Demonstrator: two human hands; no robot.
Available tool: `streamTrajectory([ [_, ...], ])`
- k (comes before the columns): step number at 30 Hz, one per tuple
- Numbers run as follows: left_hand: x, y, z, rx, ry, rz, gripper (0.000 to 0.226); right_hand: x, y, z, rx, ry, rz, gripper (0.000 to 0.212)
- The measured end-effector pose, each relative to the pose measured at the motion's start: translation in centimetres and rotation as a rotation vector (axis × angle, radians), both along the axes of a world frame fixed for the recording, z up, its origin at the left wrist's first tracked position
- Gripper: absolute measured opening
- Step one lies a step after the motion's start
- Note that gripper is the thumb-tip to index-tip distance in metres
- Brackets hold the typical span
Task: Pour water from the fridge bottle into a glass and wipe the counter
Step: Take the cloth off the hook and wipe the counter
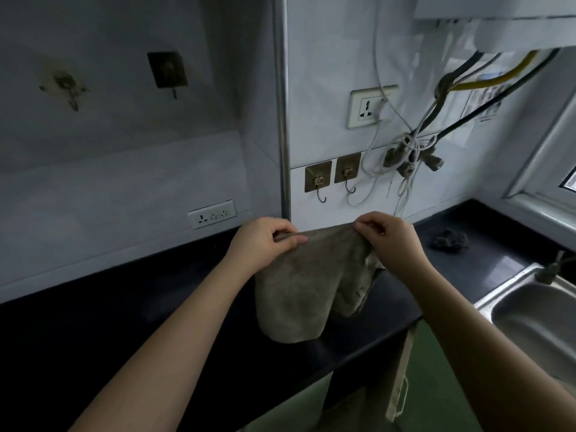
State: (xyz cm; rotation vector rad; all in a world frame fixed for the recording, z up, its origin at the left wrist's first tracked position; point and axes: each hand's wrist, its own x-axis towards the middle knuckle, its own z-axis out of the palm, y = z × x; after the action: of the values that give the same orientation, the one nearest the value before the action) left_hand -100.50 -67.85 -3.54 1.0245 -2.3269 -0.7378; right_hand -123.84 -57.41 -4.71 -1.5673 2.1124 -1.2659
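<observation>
Grey-brown terry cloth (299, 285) hangs above black glossy desk (131, 322), top edge pinched by left hand (261, 241) and right hand (389, 238) fingers. Risk: loose pinch, cloth drops.

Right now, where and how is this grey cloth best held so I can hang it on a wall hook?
Probably keep the cloth by its top edge, where the left hand and right hand pinch the corners from above. It hangs limp, so a stretched edge is easiest to slip over the nearest hook.
</observation>
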Motion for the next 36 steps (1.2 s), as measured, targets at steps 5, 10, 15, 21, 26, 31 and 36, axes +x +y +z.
streamTrajectory([
  [5,-3.2,-2.6,0.5,-0.099,0.002,-0.002,0.018,-2.6,-2.5,0.0,-0.039,0.029,-0.060,0.008],
  [10,-6.9,-4.6,0.4,-0.228,-0.008,0.057,0.017,-6.5,-5.2,-0.4,-0.084,0.069,-0.105,0.011],
  [15,-10.1,-6.8,0.3,-0.371,0.030,0.158,0.020,-9.6,-8.9,0.3,-0.128,0.069,-0.119,0.009],
  [21,-12.9,-9.4,-1.5,-0.523,0.080,0.253,0.006,-11.9,-13.9,0.2,-0.163,0.098,-0.069,0.011],
  [26,-13.6,-10.3,-4.1,-0.590,0.050,0.234,0.004,-12.6,-15.9,-1.8,-0.104,0.166,-0.070,0.012],
  [31,-13.6,-10.5,-5.7,-0.583,0.032,0.228,0.010,-12.7,-16.3,-3.6,-0.063,0.096,-0.040,0.009],
  [36,-13.9,-9.6,-6.9,-0.479,0.042,0.274,0.012,-12.3,-15.5,-4.9,0.013,-0.001,-0.038,0.010],
])
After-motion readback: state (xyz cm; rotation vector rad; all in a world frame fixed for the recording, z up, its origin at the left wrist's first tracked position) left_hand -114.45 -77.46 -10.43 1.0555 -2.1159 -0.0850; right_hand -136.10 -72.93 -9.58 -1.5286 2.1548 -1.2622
